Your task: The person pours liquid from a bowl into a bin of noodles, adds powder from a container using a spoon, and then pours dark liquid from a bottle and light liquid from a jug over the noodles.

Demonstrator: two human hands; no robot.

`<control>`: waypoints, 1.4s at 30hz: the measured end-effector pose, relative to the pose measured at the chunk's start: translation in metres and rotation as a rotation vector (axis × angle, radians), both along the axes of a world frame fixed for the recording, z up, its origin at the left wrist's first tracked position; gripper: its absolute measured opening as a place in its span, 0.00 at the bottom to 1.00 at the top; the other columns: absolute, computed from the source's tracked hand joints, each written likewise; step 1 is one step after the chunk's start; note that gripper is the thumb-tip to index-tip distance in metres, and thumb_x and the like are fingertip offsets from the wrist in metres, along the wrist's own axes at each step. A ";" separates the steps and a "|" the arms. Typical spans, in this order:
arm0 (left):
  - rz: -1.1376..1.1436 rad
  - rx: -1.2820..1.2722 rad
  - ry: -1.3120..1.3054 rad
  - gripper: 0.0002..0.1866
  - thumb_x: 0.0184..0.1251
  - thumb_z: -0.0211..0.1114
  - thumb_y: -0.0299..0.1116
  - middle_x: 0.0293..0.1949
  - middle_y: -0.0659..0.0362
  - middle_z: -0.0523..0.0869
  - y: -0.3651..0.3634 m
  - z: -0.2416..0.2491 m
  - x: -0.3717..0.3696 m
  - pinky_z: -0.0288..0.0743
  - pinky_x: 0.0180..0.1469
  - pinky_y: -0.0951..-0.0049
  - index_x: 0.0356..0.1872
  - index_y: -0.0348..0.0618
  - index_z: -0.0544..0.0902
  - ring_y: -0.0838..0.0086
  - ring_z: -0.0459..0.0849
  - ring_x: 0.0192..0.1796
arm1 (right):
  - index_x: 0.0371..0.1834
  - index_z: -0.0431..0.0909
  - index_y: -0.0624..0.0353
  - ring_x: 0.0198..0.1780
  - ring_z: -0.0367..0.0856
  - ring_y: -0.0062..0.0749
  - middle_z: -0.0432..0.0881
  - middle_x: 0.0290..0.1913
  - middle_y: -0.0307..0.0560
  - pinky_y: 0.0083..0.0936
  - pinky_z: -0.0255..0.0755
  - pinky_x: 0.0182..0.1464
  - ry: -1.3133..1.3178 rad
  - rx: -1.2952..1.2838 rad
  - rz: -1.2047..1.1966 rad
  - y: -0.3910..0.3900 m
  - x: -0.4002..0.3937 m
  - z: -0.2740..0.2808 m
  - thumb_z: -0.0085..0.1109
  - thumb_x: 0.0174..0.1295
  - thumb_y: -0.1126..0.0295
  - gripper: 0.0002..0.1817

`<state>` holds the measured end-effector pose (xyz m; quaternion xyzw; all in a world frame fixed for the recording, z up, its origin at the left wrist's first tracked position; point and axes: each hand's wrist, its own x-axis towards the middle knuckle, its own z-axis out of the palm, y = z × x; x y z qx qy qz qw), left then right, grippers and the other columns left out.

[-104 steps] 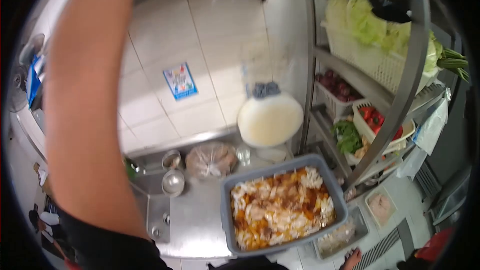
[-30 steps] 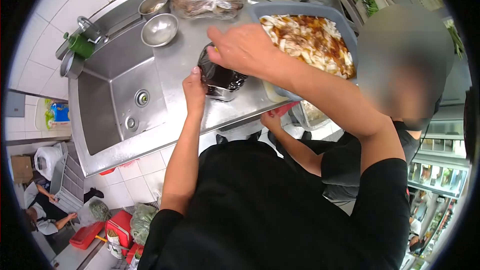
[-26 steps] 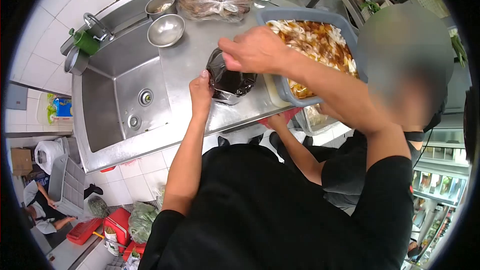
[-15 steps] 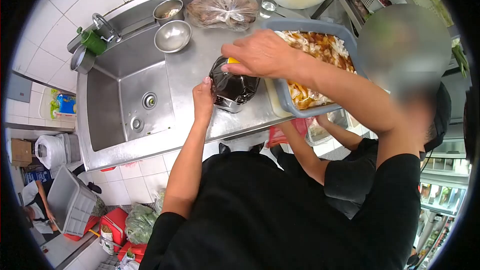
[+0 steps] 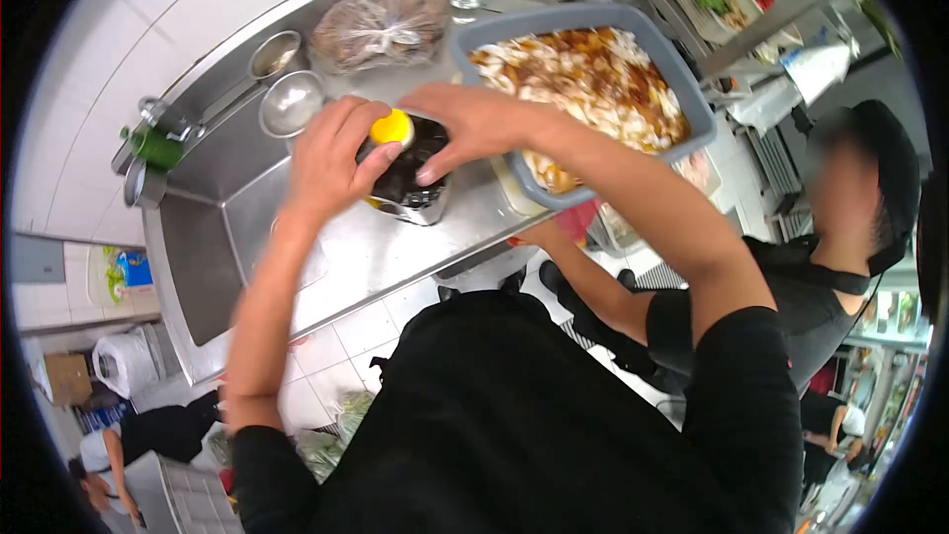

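On the steel counter stands a container of dark liquid with a black plastic liner [image 5: 413, 166]. A round yellow lid [image 5: 391, 128] is at its upper left. My left hand [image 5: 341, 156] is at the container's left side, its fingers around the yellow lid. At the right, my right hand [image 5: 465, 129] has its thumb on the black top and its fingers spread apart. Just right of it is a grey-blue tub [image 5: 697, 104] of pale pieces covered in brown sauce [image 5: 583, 79].
Left is the sink [image 5: 203, 267] with two metal bowls [image 5: 293, 104] [image 5: 275, 54] beside it. A plastic-bagged bundle [image 5: 381, 25] and a glass [image 5: 465, 3] lie behind. A co-worker [image 5: 840, 208] stands close at the right. Another person [image 5: 148, 435] is at the lower left.
My left hand has risen from the container's side to the yellow lid. My right hand has left the lid and opened at the right side. The view has shifted; the co-worker is more upright.
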<state>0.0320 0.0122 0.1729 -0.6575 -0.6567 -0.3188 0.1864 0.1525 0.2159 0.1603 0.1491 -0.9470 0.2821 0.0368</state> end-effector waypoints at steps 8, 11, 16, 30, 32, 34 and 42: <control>-0.245 -0.486 0.402 0.10 0.60 0.63 0.39 0.23 0.56 0.78 0.047 0.035 -0.017 0.72 0.26 0.60 0.33 0.46 0.74 0.58 0.80 0.24 | 0.58 0.72 0.59 0.58 0.75 0.52 0.78 0.53 0.55 0.40 0.71 0.59 0.129 -0.180 -0.434 -0.051 0.014 -0.035 0.69 0.44 0.43 0.41; -0.175 -0.516 0.381 0.08 0.61 0.60 0.37 0.22 0.56 0.77 0.046 0.030 -0.009 0.72 0.26 0.59 0.33 0.46 0.74 0.58 0.79 0.24 | 0.51 0.76 0.59 0.54 0.75 0.48 0.78 0.50 0.54 0.38 0.72 0.57 0.243 -0.235 -0.566 -0.062 0.014 -0.040 0.70 0.42 0.46 0.37; 0.117 -0.569 0.348 0.07 0.63 0.59 0.37 0.23 0.55 0.80 0.040 0.031 0.008 0.74 0.27 0.57 0.32 0.46 0.74 0.58 0.81 0.24 | 0.50 0.76 0.61 0.53 0.75 0.46 0.78 0.50 0.51 0.40 0.71 0.56 0.291 -0.290 -0.656 -0.072 0.014 -0.041 0.70 0.40 0.48 0.36; 0.533 -0.759 0.280 0.15 0.67 0.56 0.45 0.21 0.52 0.83 0.046 0.039 0.035 0.78 0.27 0.57 0.34 0.44 0.79 0.56 0.84 0.23 | 0.56 0.72 0.57 0.57 0.73 0.49 0.76 0.53 0.51 0.41 0.69 0.58 0.285 -0.300 -0.587 -0.069 0.008 -0.043 0.71 0.45 0.45 0.39; 0.173 -0.517 0.326 0.13 0.66 0.58 0.44 0.21 0.55 0.82 0.034 0.044 0.022 0.77 0.27 0.59 0.35 0.45 0.77 0.56 0.82 0.22 | 0.56 0.72 0.59 0.56 0.73 0.50 0.76 0.53 0.52 0.42 0.70 0.57 0.191 -0.255 -0.594 -0.065 0.008 -0.038 0.71 0.47 0.45 0.38; 0.221 -0.515 0.351 0.12 0.66 0.59 0.44 0.20 0.57 0.80 0.031 0.033 0.015 0.76 0.24 0.60 0.34 0.46 0.76 0.58 0.81 0.21 | 0.56 0.72 0.58 0.56 0.74 0.49 0.76 0.52 0.51 0.44 0.70 0.56 0.206 -0.274 -0.558 -0.068 0.006 -0.044 0.71 0.45 0.46 0.38; 0.610 -0.547 0.269 0.10 0.65 0.57 0.41 0.18 0.55 0.81 0.042 0.024 0.049 0.75 0.23 0.61 0.32 0.45 0.75 0.60 0.83 0.21 | 0.57 0.71 0.58 0.57 0.73 0.49 0.76 0.53 0.50 0.43 0.70 0.57 0.214 -0.241 -0.529 -0.065 0.009 -0.044 0.70 0.49 0.45 0.38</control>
